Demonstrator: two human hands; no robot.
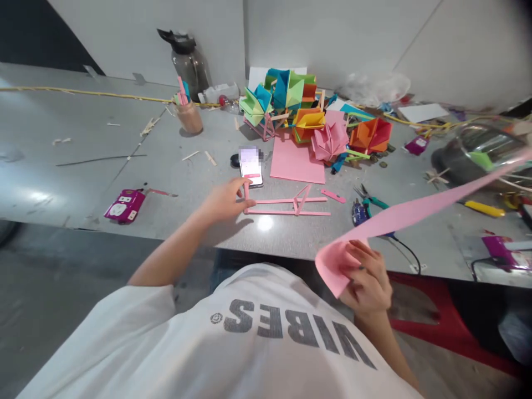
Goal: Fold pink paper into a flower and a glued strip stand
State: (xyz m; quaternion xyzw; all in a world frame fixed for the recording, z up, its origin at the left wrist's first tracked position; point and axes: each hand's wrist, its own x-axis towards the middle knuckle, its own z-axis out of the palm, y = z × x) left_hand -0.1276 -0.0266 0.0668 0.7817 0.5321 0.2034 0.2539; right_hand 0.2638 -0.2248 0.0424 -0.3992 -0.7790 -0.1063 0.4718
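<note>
My right hand (pixel 368 277) is closed on one end of a long pink paper strip (pixel 399 216). The strip curls beside the fingers and stretches up to the right, over the pliers. My left hand (pixel 224 200) pinches the left end of a pink stick frame (pixel 286 213) between thumb and fingers. Two long thin sticks of the frame lie side by side on the table, with a slanted triangular piece standing near their right part. Just behind the left hand lies a phone (pixel 251 172) with its screen lit. A small pink cutter (pixel 333 196) rests right of the frame.
Behind stand several folded paper shapes (pixel 286 91) and a pink sheet (pixel 297 160). At left are a purple power socket (pixel 124 206), a stick cup (pixel 189 117) and a dark bottle (pixel 189 66). Pliers (pixel 374 200) and a metal bowl (pixel 449 160) sit at right.
</note>
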